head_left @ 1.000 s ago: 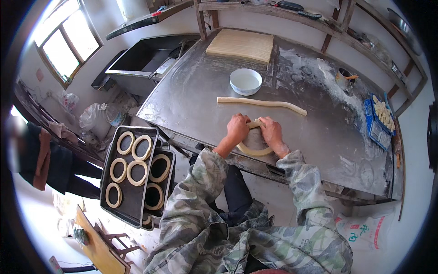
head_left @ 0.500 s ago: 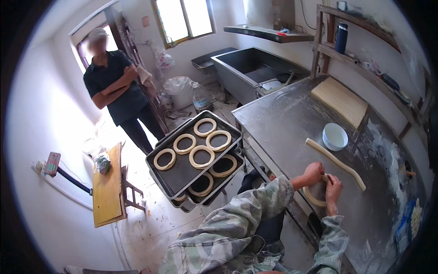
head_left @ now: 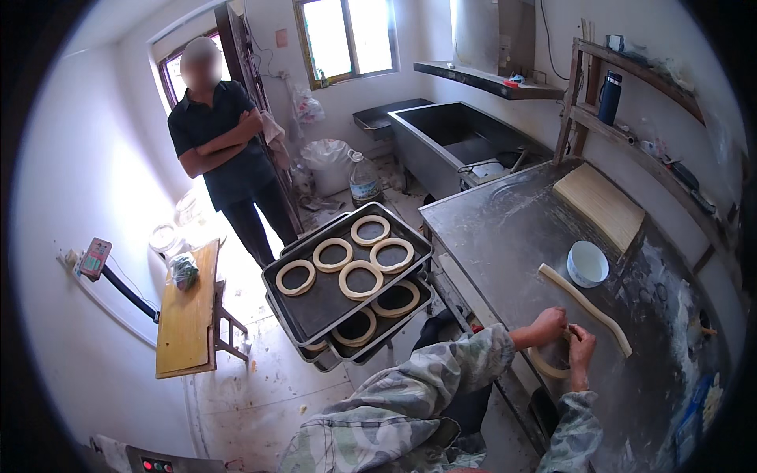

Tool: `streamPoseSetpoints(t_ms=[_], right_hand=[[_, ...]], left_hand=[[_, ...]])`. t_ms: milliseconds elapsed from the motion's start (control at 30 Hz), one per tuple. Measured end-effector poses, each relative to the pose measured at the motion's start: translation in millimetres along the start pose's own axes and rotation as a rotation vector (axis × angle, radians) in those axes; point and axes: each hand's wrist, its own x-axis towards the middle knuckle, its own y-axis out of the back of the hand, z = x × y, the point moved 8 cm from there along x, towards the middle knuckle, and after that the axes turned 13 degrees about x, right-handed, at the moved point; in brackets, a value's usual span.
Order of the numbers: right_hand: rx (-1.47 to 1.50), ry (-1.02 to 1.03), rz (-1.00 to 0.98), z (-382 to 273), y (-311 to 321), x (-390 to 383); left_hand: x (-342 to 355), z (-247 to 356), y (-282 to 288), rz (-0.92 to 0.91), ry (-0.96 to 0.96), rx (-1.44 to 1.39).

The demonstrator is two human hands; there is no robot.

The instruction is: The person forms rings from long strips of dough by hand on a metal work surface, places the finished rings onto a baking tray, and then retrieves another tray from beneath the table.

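Over the near part of the metal worktable (head_left: 505, 244), my left hand (head_left: 547, 327) and my right hand (head_left: 581, 349) come close together with fingers pinched on a dough ring (head_left: 544, 365). Its lower curve shows below them, while the pinched part is hidden by my fingers. Just beyond my hands lies a long dough rope (head_left: 587, 310), slightly bent. A white bowl (head_left: 587, 265) stands past the rope. To the left, a black baking tray (head_left: 315, 314) carries several dough rings, and more rings show on a tray beneath it.
A wooden board (head_left: 599, 206) lies at the table's far end beside a shelf with a dark bottle (head_left: 609, 98). A deep metal sink (head_left: 465, 134) stands beyond. Another person (head_left: 217, 142) stands with folded arms. At left is a yellow wooden bench (head_left: 188, 315).
The view has shifted, so the room appears lower and further right. My two hands stay at the dough ring, with only slight finger movement.
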Motion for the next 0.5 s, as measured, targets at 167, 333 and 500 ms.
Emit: streamPoseSetpoints(t_ms=[167,333,500], right_hand=[[-0.011,0.023,-0.02,-1.6,-4.1,1.2],[0.018,0.022,-0.051,5.3,1.1,0.1],[0.11,-0.068,-0.039,7.1,2.5,-1.4]], left_hand=[[0.3,3.1,-8.3,-0.061,-0.078,0.127],[6.3,3.7,-10.9,-0.168,0.232,0.113],[8.4,16.8,-1.9,-0.239,0.041,0.138]])
